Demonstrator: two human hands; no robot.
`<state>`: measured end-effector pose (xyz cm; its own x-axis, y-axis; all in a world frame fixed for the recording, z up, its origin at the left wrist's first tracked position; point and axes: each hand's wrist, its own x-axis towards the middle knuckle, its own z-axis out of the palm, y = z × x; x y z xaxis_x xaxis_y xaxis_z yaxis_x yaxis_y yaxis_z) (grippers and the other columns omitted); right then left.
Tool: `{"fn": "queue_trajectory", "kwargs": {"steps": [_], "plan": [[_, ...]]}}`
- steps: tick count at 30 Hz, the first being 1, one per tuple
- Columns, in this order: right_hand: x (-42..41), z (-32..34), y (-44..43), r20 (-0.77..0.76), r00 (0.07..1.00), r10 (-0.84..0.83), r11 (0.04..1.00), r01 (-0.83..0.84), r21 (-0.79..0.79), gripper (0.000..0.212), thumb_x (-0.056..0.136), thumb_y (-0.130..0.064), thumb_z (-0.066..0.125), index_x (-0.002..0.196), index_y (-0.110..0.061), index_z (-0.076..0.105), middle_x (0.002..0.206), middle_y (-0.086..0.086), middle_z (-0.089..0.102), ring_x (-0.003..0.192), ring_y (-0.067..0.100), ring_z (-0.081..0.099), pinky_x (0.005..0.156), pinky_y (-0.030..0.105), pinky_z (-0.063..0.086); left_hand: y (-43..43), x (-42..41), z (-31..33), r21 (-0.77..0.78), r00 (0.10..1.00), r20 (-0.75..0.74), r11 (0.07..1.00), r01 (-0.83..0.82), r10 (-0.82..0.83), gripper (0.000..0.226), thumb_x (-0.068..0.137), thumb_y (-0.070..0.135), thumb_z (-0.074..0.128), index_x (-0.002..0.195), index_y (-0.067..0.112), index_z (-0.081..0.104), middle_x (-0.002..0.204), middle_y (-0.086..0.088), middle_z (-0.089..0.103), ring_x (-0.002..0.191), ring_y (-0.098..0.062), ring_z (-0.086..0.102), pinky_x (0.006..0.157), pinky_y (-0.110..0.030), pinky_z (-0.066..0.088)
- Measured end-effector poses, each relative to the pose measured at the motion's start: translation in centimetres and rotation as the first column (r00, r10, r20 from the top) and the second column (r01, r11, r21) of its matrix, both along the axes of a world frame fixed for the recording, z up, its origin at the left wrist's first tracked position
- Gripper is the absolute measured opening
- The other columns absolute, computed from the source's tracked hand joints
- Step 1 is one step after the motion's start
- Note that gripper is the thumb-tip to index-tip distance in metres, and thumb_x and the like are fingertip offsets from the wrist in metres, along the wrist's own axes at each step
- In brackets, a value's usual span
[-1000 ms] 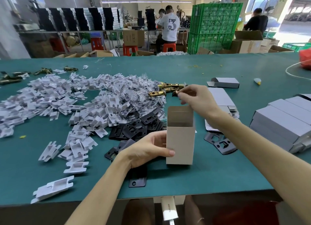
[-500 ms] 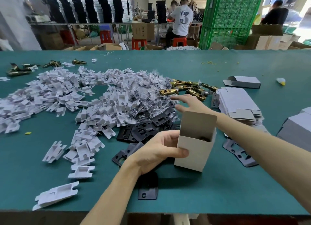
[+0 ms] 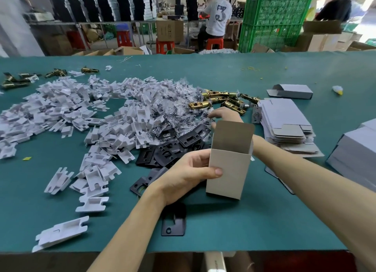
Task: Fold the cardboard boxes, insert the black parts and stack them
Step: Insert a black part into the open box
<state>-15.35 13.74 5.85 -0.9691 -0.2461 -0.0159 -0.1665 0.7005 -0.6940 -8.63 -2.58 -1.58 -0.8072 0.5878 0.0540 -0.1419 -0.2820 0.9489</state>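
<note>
The right hand (image 3: 225, 116) has moved from above the open cardboard box (image 3: 227, 170), which the left hand (image 3: 189, 176) still grips upright on the near surface (image 3: 244, 227), to the black parts (image 3: 173, 149) just beyond; I cannot tell whether it holds one, so insertion is probably next.

large "3" — back of white shirt (image 3: 218, 15)
</note>
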Motion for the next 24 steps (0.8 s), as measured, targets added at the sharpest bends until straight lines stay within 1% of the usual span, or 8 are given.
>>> {"fn": "queue_trajectory", "kwargs": {"steps": [1,3,5,8,12,16,20,24], "plan": [[-1.7,-0.5,-0.1,-0.010,1.000,-0.026,0.998,0.027,0.060,0.065,0.096,0.019,0.044,0.044,-0.016,0.062,0.038,-0.002,0.048,0.067,0.025,0.034,0.064,0.007,0.038,0.0,0.0,0.0,-0.004,1.000,-0.001,1.000,-0.001,0.001,0.040,0.093,-0.003,0.062,0.132,0.002,0.065,0.131,-0.016,0.068,0.121,-0.027,0.064,0.106,-0.037,0.050],[-3.0,-1.5,0.5,-0.094,0.994,-0.047,0.994,0.056,0.096,0.024,0.099,0.006,0.050,0.088,-0.007,0.066,0.090,0.016,0.061,0.091,0.031,0.050,0.085,0.022,0.043,0.0,0.1,0.0,-0.007,1.000,0.002,1.000,-0.010,0.010,0.040,0.092,-0.003,0.062,0.132,0.001,0.065,0.131,-0.018,0.068,0.121,-0.027,0.064,0.106,-0.036,0.050],[-3.7,-2.3,0.7,-0.109,0.994,-0.027,0.997,0.034,0.070,0.022,0.099,0.000,0.054,0.114,0.004,0.069,0.117,0.018,0.066,0.108,0.033,0.061,0.100,0.042,0.048,0.1,0.2,0.1,-0.008,1.000,0.006,1.000,-0.014,0.014,0.039,0.092,-0.003,0.062,0.131,0.001,0.065,0.130,-0.018,0.068,0.119,-0.026,0.064,0.104,-0.034,0.051],[-2.8,-3.1,1.1,-0.193,0.981,0.036,0.997,-0.021,0.080,0.023,0.098,-0.004,0.058,0.111,0.011,0.068,0.113,0.026,0.068,0.107,0.041,0.062,0.097,0.054,0.047,0.0,0.3,0.2,-0.015,1.000,0.008,1.000,-0.012,0.012,0.038,0.094,-0.002,0.061,0.131,0.002,0.065,0.131,-0.017,0.068,0.120,-0.026,0.064,0.103,-0.034,0.051],[-3.1,-3.1,1.9,-0.173,0.980,0.101,0.993,-0.088,0.082,0.026,0.094,-0.001,0.065,0.114,0.016,0.064,0.116,0.030,0.066,0.112,0.047,0.059,0.100,0.057,0.044,0.0,0.4,0.2,-0.019,1.000,0.011,1.000,-0.009,0.010,0.038,0.098,-0.002,0.059,0.136,0.001,0.061,0.135,-0.016,0.067,0.123,-0.027,0.063,0.108,-0.037,0.050],[-4.3,-0.1,0.8,-0.114,0.976,0.187,0.982,-0.185,0.031,0.029,0.098,-0.009,0.063,0.127,-0.008,0.069,0.129,0.009,0.068,0.123,0.023,0.062,0.109,0.039,0.046,0.1,0.3,0.0,-0.052,0.999,0.011,0.998,-0.035,0.036,0.041,0.101,-0.005,0.055,0.141,-0.004,0.055,0.140,-0.021,0.063,0.125,-0.029,0.061,0.113,-0.043,0.047],[-6.2,5.5,-2.6,0.074,0.972,0.225,0.953,-0.204,-0.226,0.020,0.098,-0.016,0.064,0.115,-0.009,0.072,0.109,0.007,0.076,0.103,0.024,0.072,0.089,0.033,0.060,0.4,0.2,0.0,-0.092,0.997,0.026,0.993,-0.074,0.076,0.041,0.102,-0.003,0.054,0.143,-0.004,0.053,0.143,-0.025,0.059,0.123,-0.027,0.061,0.113,-0.043,0.047],[-5.2,7.3,-9.8,-0.013,0.903,0.429,0.892,-0.421,0.164,0.028,0.098,-0.018,0.064,0.125,-0.011,0.066,0.114,-0.004,0.071,0.095,0.015,0.068,0.078,0.019,0.055,0.2,0.1,0.1,-0.103,0.996,0.042,0.992,-0.076,0.080,0.040,0.103,0.000,0.056,0.144,-0.001,0.054,0.143,-0.021,0.060,0.124,-0.024,0.062,0.112,-0.039,0.049]]}}
